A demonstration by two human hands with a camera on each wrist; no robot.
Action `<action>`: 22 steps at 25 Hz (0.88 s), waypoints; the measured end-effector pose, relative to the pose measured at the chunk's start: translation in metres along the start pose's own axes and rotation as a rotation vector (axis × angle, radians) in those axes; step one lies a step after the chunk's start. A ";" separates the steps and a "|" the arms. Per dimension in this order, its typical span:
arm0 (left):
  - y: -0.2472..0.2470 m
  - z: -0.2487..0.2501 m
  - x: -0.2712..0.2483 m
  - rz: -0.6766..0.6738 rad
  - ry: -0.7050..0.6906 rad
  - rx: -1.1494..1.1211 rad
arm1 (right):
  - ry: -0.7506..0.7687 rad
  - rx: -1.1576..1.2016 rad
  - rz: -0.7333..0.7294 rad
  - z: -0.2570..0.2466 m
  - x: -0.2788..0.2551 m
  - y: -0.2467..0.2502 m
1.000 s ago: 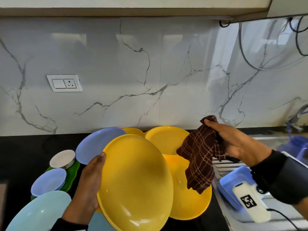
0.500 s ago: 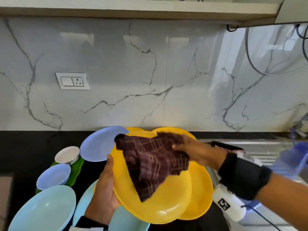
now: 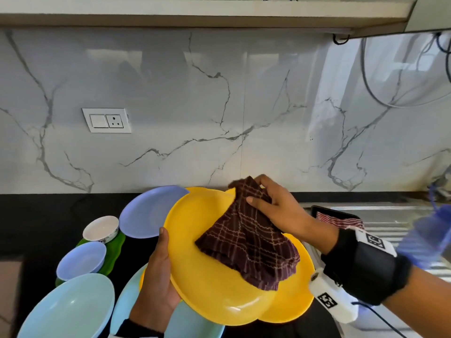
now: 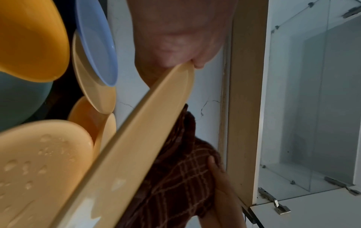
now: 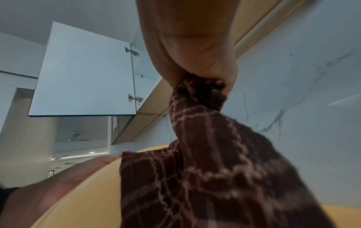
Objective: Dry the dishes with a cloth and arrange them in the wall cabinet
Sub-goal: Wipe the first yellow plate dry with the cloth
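My left hand (image 3: pixel 158 276) grips the left rim of a large yellow plate (image 3: pixel 207 272), tilted above the counter; the thumb lies over the rim. My right hand (image 3: pixel 273 211) bunches a dark brown checked cloth (image 3: pixel 246 242) and holds it against the plate's face near its far right edge. In the left wrist view the plate (image 4: pixel 136 138) runs edge-on with the cloth (image 4: pixel 175 177) behind it. The right wrist view shows the cloth (image 5: pixel 215 162) gathered in my fingers, the plate (image 5: pixel 82 200) below, and the wall cabinet's open white door (image 5: pixel 84 74) overhead.
More yellow plates (image 3: pixel 290 301) lie under the held one. A purple plate (image 3: pixel 148 211), a white bowl (image 3: pixel 101 228), a purple bowl (image 3: pixel 81 261) and pale blue bowls (image 3: pixel 70 308) stand to the left on the black counter (image 3: pixel 36 215). The steel sink (image 3: pixel 390 215) is at the right.
My right hand brought the cloth from beside the plate onto its face, swept left, and now has drawn it back to the plate's upper right. The left hand keeps holding the plate.
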State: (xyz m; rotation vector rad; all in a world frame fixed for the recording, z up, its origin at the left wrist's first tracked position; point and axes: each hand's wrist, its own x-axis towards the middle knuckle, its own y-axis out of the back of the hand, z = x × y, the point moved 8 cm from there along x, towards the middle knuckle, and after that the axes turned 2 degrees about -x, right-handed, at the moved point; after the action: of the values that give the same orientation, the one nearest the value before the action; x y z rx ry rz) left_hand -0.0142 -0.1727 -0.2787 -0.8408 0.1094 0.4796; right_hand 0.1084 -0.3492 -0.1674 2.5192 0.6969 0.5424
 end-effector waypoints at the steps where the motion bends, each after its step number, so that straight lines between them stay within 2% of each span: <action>1: -0.001 -0.001 -0.001 -0.005 0.017 -0.016 | -0.011 0.152 0.001 -0.008 0.004 0.003; 3: -0.002 -0.005 -0.004 -0.018 0.044 -0.048 | -0.117 0.389 0.034 -0.007 0.017 0.012; 5: -0.003 -0.007 -0.007 -0.022 0.037 -0.053 | -0.295 0.352 0.060 0.018 0.030 0.017; 7: -0.004 -0.009 -0.009 -0.039 0.033 -0.048 | -0.448 0.202 -0.110 0.053 0.030 0.011; 9: -0.006 -0.010 -0.011 -0.056 0.034 -0.045 | -0.436 0.118 -0.353 0.069 0.027 -0.002; 10: -0.005 -0.010 -0.012 -0.055 0.033 -0.045 | -0.363 0.054 -0.410 0.069 0.027 -0.004; 11: -0.002 -0.011 -0.012 -0.046 0.034 -0.045 | -0.248 -0.035 -0.392 0.061 0.028 -0.002; 14: 0.002 -0.011 -0.012 -0.033 0.033 -0.050 | 0.213 -0.398 -0.145 0.021 0.033 0.013; 17: 0.004 -0.005 -0.010 -0.033 0.020 -0.066 | 0.732 -0.744 0.006 -0.028 0.007 0.011; 19: 0.008 0.001 -0.008 -0.018 -0.001 -0.074 | 0.941 -0.897 -0.066 -0.039 -0.020 -0.003; 20: 0.010 0.005 -0.007 -0.014 -0.013 -0.082 | 0.987 -0.936 -0.151 -0.038 -0.034 -0.015; 22: 0.014 0.009 -0.005 -0.006 -0.029 -0.097 | 0.922 -1.000 -0.340 -0.022 -0.054 -0.033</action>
State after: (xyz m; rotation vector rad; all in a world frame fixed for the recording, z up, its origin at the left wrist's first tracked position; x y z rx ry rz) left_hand -0.0253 -0.1602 -0.2813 -0.9284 0.0572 0.4945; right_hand 0.0431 -0.3471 -0.1803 1.1247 0.8274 1.4849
